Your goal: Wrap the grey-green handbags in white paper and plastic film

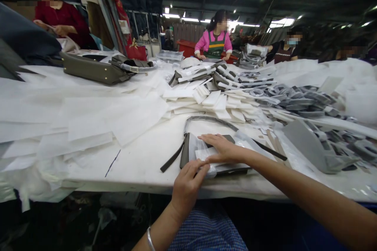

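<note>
A dark olive handbag (184, 152) lies at the table's front edge, its wrapped handle (210, 118) arching away from me and strap ends sticking out on both sides. White wrapping sheet and clear plastic (203, 153) cover part of it. My left hand (188, 182) is at the bag's near edge, its thumb and fingers pinched on the plastic wrapping. Across the top of the bag my right hand (220, 149) lies with fingers stretched out, pressing on the wrapping. The underside of the bag is hidden.
White foam sheets (88, 117) spread over the table's left. Another olive bag (91, 68) lies behind them. Wrapped bag parts (200, 72) and folded white pieces (212, 102) are heaped mid-table; grey wrapped straps (306, 98) pile up at right. Co-workers (216, 41) stand beyond.
</note>
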`<control>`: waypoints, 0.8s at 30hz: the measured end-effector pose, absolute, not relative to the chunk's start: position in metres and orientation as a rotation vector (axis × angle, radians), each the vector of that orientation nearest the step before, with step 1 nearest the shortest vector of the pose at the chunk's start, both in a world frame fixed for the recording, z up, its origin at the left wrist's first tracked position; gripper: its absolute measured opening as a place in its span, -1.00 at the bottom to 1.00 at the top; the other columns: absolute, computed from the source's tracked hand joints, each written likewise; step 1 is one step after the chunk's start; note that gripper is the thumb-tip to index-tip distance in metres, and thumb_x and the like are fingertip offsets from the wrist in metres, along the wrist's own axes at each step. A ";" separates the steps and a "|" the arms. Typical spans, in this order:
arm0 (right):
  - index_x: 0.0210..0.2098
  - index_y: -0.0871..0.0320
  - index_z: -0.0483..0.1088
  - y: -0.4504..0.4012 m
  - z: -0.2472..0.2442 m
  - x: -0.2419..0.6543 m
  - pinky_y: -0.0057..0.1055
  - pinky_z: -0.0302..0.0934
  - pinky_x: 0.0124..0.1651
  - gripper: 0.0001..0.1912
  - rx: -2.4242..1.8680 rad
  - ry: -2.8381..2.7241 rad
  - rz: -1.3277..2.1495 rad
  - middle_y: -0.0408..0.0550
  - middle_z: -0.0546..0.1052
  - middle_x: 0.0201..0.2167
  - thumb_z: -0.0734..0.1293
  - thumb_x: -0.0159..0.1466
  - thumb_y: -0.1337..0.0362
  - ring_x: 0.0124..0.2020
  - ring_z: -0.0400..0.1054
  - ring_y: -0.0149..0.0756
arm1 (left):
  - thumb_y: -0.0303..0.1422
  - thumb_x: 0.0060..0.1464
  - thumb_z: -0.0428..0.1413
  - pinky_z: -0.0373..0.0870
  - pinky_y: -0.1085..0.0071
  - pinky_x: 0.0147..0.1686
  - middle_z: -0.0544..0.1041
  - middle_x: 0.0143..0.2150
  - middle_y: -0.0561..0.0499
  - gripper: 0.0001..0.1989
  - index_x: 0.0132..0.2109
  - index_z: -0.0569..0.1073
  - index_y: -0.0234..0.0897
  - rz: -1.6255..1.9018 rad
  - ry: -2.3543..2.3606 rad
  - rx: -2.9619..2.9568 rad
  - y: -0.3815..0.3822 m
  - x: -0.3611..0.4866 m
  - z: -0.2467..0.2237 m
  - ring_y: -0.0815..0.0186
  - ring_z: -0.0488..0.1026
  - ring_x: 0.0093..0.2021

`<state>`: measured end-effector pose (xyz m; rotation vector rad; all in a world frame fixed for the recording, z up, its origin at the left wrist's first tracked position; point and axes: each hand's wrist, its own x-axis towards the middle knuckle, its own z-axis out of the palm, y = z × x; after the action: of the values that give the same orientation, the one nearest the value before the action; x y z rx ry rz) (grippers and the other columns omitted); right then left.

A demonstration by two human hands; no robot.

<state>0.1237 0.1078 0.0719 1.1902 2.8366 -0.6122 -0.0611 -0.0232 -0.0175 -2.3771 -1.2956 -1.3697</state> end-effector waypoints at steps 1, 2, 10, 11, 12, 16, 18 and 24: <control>0.42 0.10 0.03 0.106 0.068 0.125 0.12 -0.15 0.39 0.02 1.221 2.806 -0.606 0.20 0.15 0.40 0.43 0.13 -0.17 0.40 0.01 0.09 | -0.52 0.29 0.04 0.52 0.17 0.12 0.55 0.04 -0.11 -0.67 0.15 0.45 -0.23 -1.374 -1.275 -2.362 -0.023 -0.061 -0.019 0.19 0.49 0.09; 0.42 0.11 0.03 0.105 0.064 0.126 0.13 -0.15 0.38 0.04 1.250 2.789 -0.606 0.21 0.18 0.39 0.43 0.12 -0.18 0.39 0.03 0.10 | -0.53 0.29 0.04 0.52 0.16 0.12 0.55 0.05 -0.12 -0.66 0.16 0.44 -0.23 -1.378 -1.258 -2.344 -0.024 -0.061 -0.021 0.19 0.49 0.10; 0.21 0.10 0.39 0.109 0.047 0.116 -0.08 0.18 0.25 -0.46 1.535 2.978 -0.483 0.07 0.50 0.16 0.39 0.28 0.08 0.18 0.36 0.00 | -0.61 0.26 0.00 0.44 0.14 0.20 0.52 0.16 -0.09 -0.53 0.27 0.35 -0.26 -1.192 -1.159 -2.373 -0.022 -0.063 -0.028 0.18 0.41 0.22; 0.17 0.12 0.42 0.107 0.049 0.121 -0.13 0.22 0.22 -0.56 1.585 2.997 -0.462 0.06 0.53 0.12 0.33 0.33 0.16 0.14 0.40 -0.04 | -0.63 0.25 -0.02 0.42 0.14 0.22 0.50 0.19 -0.09 -0.50 0.29 0.33 -0.26 -1.167 -1.173 -2.400 -0.024 -0.065 -0.026 0.18 0.38 0.25; 0.13 0.13 0.46 0.104 0.052 0.128 -0.16 0.25 0.19 -0.62 1.637 3.016 -0.438 0.05 0.55 0.08 0.30 0.35 0.22 0.11 0.42 -0.07 | -0.63 0.24 -0.03 0.40 0.13 0.24 0.46 0.23 -0.09 -0.48 0.30 0.30 -0.25 -1.137 -1.193 -2.444 -0.027 -0.068 -0.023 0.18 0.35 0.28; 0.07 0.10 0.49 0.077 0.067 0.185 -0.13 0.24 0.21 -0.68 1.856 3.125 -0.267 0.01 0.57 0.05 0.31 0.35 0.23 0.10 0.42 -0.07 | -0.50 0.26 0.02 0.36 0.10 0.28 0.38 0.30 -0.03 -0.51 0.29 0.32 -0.15 -1.078 -1.265 -2.659 -0.038 -0.081 -0.001 0.16 0.26 0.34; 0.06 0.09 0.49 0.059 0.070 0.218 -0.08 0.25 0.22 -0.68 2.011 3.189 -0.102 0.02 0.57 0.04 0.29 0.37 0.19 0.10 0.41 -0.06 | -0.43 0.28 0.04 0.33 0.11 0.29 0.42 0.28 0.02 -0.58 0.25 0.36 -0.09 -1.121 -1.278 -2.671 -0.035 -0.082 0.014 0.18 0.30 0.32; 0.08 0.09 0.47 0.011 0.046 0.248 -0.08 0.28 0.24 -0.67 2.228 3.175 -0.015 0.05 0.53 0.09 0.27 0.39 0.15 0.14 0.39 -0.09 | -0.29 0.34 0.01 0.40 0.06 0.22 0.40 0.29 -0.15 -0.49 0.37 0.20 -0.28 -0.912 -1.190 -2.545 -0.007 -0.051 0.015 0.08 0.37 0.27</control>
<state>0.2483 0.0110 0.0458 2.2277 3.1754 -0.0149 -0.0509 -0.0067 0.0148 -2.5449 -1.1896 -0.9124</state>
